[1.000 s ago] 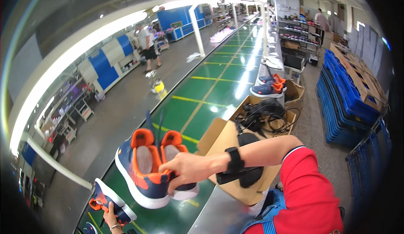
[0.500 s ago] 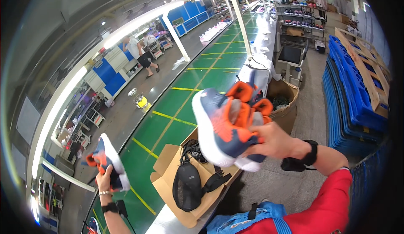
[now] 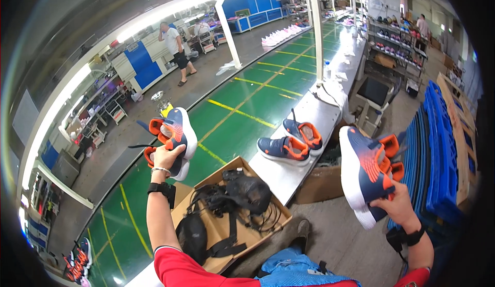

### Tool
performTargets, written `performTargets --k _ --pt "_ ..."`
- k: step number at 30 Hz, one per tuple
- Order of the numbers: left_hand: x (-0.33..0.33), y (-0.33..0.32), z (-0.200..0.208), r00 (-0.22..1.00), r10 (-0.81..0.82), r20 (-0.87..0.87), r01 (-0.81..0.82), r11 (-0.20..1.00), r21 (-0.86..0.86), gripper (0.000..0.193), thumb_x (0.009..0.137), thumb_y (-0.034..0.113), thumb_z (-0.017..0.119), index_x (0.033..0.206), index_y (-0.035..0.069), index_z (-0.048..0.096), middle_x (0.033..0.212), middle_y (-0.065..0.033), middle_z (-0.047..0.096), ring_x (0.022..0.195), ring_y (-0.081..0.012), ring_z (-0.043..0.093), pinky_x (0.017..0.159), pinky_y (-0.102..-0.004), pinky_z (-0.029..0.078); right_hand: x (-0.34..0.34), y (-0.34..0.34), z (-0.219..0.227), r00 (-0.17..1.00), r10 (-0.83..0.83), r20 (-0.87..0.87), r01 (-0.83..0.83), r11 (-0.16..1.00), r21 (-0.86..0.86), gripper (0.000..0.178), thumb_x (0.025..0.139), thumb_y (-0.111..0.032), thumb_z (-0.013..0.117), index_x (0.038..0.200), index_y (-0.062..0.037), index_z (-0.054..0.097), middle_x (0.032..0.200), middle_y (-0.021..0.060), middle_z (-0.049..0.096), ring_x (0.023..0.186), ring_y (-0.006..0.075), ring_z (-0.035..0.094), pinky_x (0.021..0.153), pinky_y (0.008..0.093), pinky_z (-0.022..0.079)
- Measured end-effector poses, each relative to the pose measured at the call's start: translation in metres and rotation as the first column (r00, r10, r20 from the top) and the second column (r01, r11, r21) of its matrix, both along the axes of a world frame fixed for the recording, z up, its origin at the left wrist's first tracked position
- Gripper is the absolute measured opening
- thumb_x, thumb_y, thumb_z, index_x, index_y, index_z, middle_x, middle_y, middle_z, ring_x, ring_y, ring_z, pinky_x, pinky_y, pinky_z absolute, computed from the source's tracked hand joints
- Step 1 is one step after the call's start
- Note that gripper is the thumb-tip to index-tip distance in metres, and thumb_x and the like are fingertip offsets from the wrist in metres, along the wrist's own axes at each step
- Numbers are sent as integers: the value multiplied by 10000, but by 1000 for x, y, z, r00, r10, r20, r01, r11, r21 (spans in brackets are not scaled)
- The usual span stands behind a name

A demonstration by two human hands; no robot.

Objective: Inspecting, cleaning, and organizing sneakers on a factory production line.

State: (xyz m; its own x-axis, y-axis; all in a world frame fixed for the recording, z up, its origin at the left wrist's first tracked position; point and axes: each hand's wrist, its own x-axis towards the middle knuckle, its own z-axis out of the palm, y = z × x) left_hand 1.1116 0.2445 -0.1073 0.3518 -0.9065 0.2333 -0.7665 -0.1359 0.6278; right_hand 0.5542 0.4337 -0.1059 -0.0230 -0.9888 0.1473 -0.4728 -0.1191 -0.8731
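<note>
- Fingers (image 3: pixel 177 151) of the left hand (image 3: pixel 165 159) curl closed around a pair of navy-and-orange sneakers (image 3: pixel 176 128), raised left of the cardboard box (image 3: pixel 217 227).
- Fingers (image 3: pixel 380 203) of the right hand (image 3: pixel 401 209) grip a second sneaker pair (image 3: pixel 363 169), well to the box's right.
- Third sneaker pair (image 3: pixel 281 149) stands on the metal tabletop (image 3: pixel 268 176) beyond the box.
</note>
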Motion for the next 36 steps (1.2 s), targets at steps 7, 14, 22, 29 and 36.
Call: performTargets --k 7,14,22,29,36 --pt "-9 -138 -96 944 237 232 -262 961 85 481 593 427 728 907 64 692 857 -207 658 855 -318 636 793 -398 494 -70 -66 -24 980 -160 -116 176 973 150 366 601 -25 753 943 20 632 801 39 666 733 104 608 698 262 483" --pt "-41 -202 -199 916 331 225 -398 809 432 644 595 434 752 1080 32 616 1196 -249 511 1038 -382 549 880 -427 453 -114 -113 -38 915 -357 -191 402 852 336 377 623 -62 771 947 44 609 811 35 649 735 97 586 685 258 474" --pt "-51 -224 -250 967 14 253 -194 683 704 577 663 405 734 1156 152 572 1254 -207 457 1161 -380 450 951 -460 396 -152 -193 -52 971 -237 -9 220 885 410 414 644 42 713 1033 34 572 945 55 632 857 123 589 786 270 471" --pt "-116 -197 -163 947 -290 135 221 899 378 455 725 212 700 1126 57 551 1065 -199 540 994 -351 549 858 -390 450 -164 -268 -50 987 5 -161 46 949 312 383 643 -58 756 999 -9 623 793 15 651 661 62 547 620 230 454" --pt "-294 -107 -87 847 -526 72 443 776 449 449 744 216 691 1144 84 537 1072 -179 551 951 -367 561 822 -405 464 -236 -301 -72 951 310 2 -292 893 344 413 632 -150 795 996 -31 640 847 63 673 764 132 627 705 276 484"
